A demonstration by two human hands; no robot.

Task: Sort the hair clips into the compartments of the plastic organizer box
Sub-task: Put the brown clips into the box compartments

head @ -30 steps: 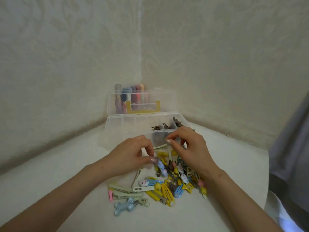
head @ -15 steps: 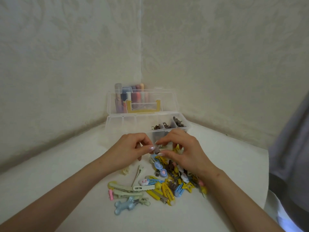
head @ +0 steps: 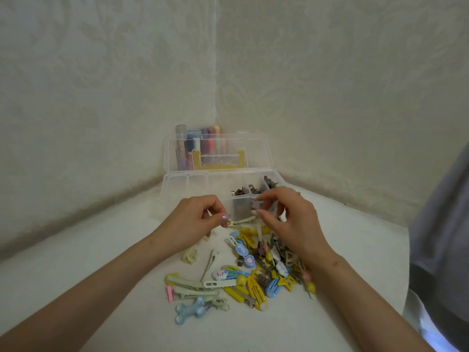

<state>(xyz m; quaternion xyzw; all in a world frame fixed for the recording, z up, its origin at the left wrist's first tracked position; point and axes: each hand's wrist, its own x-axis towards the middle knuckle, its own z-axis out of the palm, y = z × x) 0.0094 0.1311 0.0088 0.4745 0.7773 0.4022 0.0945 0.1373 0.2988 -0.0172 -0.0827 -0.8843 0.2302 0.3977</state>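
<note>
Hands now apart: right hand (head: 288, 221) pinches small mauve clip (head: 254, 204) at fingertips; left hand (head: 199, 219) pinches cream clip (head: 242, 221), by the box (head: 193, 193).

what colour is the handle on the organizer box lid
Yellow; the handle shows clearly in the head view, on the raised clear lid.

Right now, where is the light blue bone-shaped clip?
Head view: the light blue clip lies at the pile's near-left corner, just nearer the camera than the pale green clips.
</note>
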